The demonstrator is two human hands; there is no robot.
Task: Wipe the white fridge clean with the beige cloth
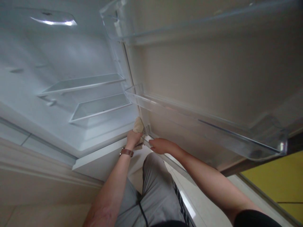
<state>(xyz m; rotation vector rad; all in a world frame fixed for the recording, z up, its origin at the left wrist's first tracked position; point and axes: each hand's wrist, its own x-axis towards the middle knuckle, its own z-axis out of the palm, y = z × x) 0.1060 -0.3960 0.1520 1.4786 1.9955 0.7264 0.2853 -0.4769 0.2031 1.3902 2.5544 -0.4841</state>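
Observation:
An open, lit fridge fills the view, with two glass shelves (100, 105) inside and its door swung out to the right. My left hand (133, 138), a brown watch on its wrist, is closed around a beige cloth (138, 125) pressed against the bottom corner where the door hinges to the cabinet. My right hand (161, 145) rests curled on the lower edge of the door (165, 157) just right of that corner. What its fingers grip beyond the edge is hidden.
A clear door bin (213, 126) runs along the door above my right arm, another clear bin (142, 22) at the top. My knee in grey trousers (158, 189) is below the hands. Pale floor tiles lie below; a yellow surface (279, 179) is at bottom right.

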